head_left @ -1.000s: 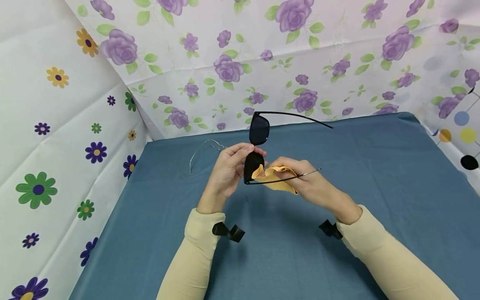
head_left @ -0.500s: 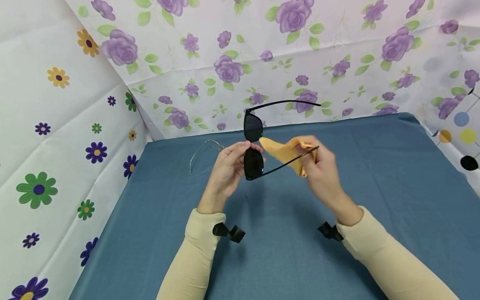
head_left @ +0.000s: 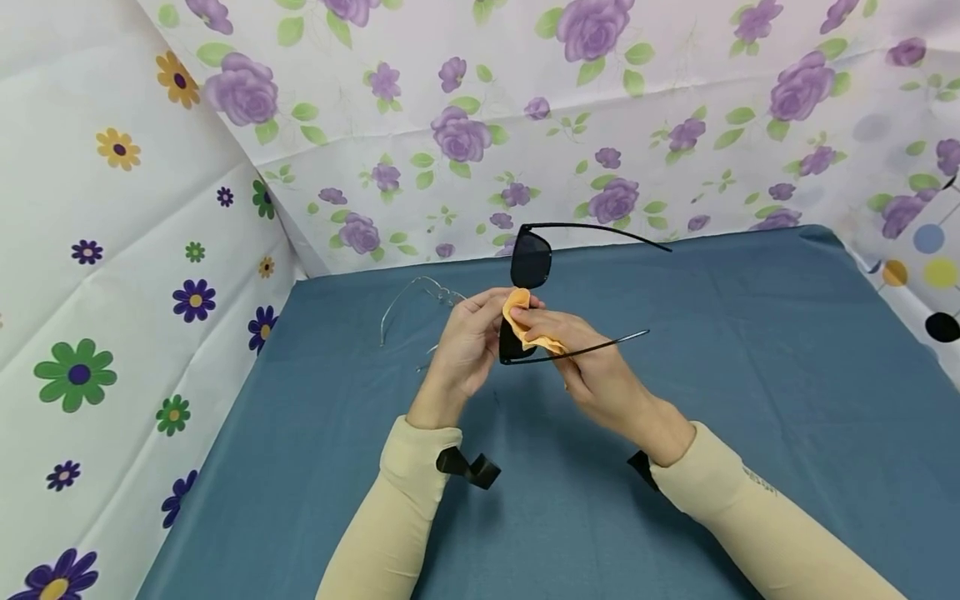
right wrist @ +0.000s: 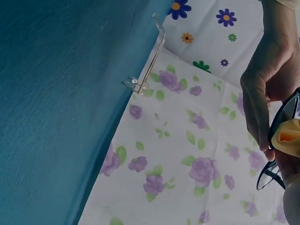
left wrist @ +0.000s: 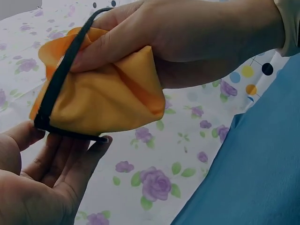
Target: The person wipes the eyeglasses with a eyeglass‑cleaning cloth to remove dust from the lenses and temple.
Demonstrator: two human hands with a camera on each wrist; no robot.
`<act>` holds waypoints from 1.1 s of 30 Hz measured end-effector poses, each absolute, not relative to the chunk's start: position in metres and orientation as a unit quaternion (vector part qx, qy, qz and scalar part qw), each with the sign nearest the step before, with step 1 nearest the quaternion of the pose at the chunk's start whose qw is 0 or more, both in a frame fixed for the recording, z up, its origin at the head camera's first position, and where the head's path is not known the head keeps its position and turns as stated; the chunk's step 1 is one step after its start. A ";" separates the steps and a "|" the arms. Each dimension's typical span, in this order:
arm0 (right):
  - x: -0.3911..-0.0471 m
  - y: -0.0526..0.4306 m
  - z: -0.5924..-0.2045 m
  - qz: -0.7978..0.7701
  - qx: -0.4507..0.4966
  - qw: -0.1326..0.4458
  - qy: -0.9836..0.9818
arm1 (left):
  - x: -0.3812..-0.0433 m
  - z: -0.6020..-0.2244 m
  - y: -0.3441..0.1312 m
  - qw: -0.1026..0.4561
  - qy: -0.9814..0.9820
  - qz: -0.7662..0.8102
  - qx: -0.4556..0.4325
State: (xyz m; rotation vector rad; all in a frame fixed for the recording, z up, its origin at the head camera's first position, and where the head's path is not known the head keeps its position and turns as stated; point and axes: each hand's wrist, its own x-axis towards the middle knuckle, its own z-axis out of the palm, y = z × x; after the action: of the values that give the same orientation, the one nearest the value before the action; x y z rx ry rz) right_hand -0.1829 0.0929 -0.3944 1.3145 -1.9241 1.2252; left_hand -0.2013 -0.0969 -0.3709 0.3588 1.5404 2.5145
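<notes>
Black sunglasses (head_left: 531, 260) are held upright on end above the table, both temples pointing right. My left hand (head_left: 468, 342) pinches them near the bridge from the left. An orange cloth (head_left: 517, 321) lies over the lower lens, pinched in my right hand (head_left: 600, 362), whose fingers press it there. In the left wrist view the cloth (left wrist: 103, 98) drapes below the right hand's fingers, and a black temple (left wrist: 65, 70) crosses in front of it. Most of the lower lens is covered by cloth and fingers.
Thin wire-framed glasses (head_left: 397, 304) rest on the blue table cloth (head_left: 337, 467) behind my left hand, which partly hides them. A floral sheet (head_left: 420, 192) hangs along the back, and a daisy-print sheet (head_left: 135, 333) along the left side.
The cloth came away from the lens half a second ago, with the right hand off to the right. Now hand and cloth are back on the lower lens, and the sunglasses have shifted slightly right.
</notes>
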 end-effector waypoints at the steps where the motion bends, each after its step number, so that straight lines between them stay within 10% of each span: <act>1: -0.182 0.093 -0.394 0.444 0.476 0.249 -0.717 | -0.202 -0.371 -0.097 0.084 0.518 0.843 0.117; 33: -0.179 0.102 -0.389 0.481 0.427 0.185 -0.743 | -0.205 -0.365 -0.108 0.037 0.489 0.867 0.086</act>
State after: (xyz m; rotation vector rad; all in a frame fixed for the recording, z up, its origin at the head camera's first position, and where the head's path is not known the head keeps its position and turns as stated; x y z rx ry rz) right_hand -0.1794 0.1015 -0.3890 1.2044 -2.0926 1.3563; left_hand -0.2050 -0.1075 -0.3654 0.2630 1.5009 2.6614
